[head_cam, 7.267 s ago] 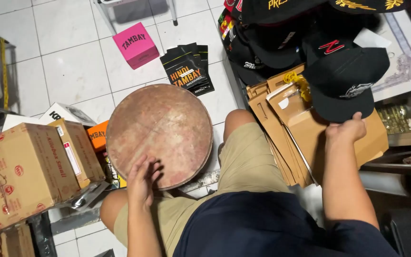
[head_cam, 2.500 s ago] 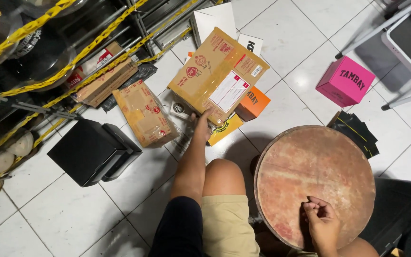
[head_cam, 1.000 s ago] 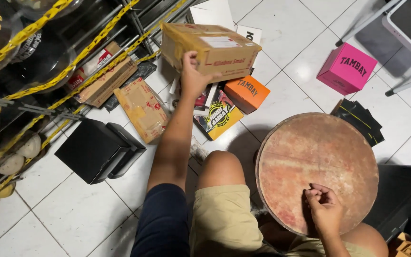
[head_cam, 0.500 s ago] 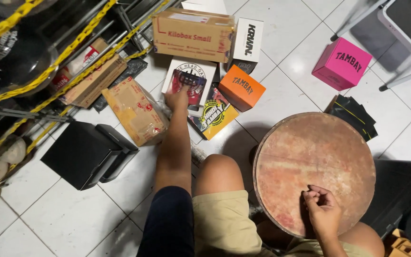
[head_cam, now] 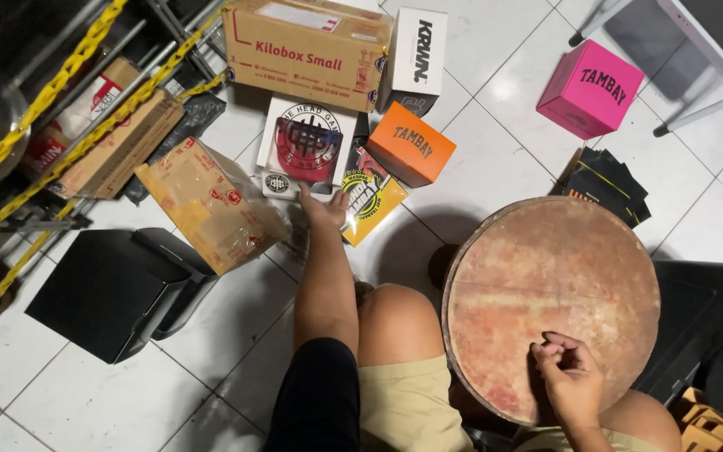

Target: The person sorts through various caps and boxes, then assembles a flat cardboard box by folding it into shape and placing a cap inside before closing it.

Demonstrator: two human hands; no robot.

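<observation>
My left hand [head_cam: 325, 209] reaches down to the floor, fingers spread, with its fingertips at the near edge of a flat white box [head_cam: 303, 144] whose window shows a red cap. A yellow printed pouch [head_cam: 367, 205] lies just right of that hand. My right hand [head_cam: 569, 375] rests on the near part of a round, worn reddish wooden tabletop [head_cam: 554, 293], fingers loosely curled with nothing in them.
Beyond the white box stand a brown shipping carton [head_cam: 307, 46], a white-and-black box [head_cam: 416, 50] and an orange box [head_cam: 412, 144]. A taped brown parcel [head_cam: 211, 205] and a black box [head_cam: 110, 289] lie left. A pink box [head_cam: 589, 88] and black pouches [head_cam: 606, 180] are right.
My left hand lifted the brown carton and set it down farther back, uncovering the white box, then drew back from the box's top to its near edge. My right hand stayed on the tabletop.
</observation>
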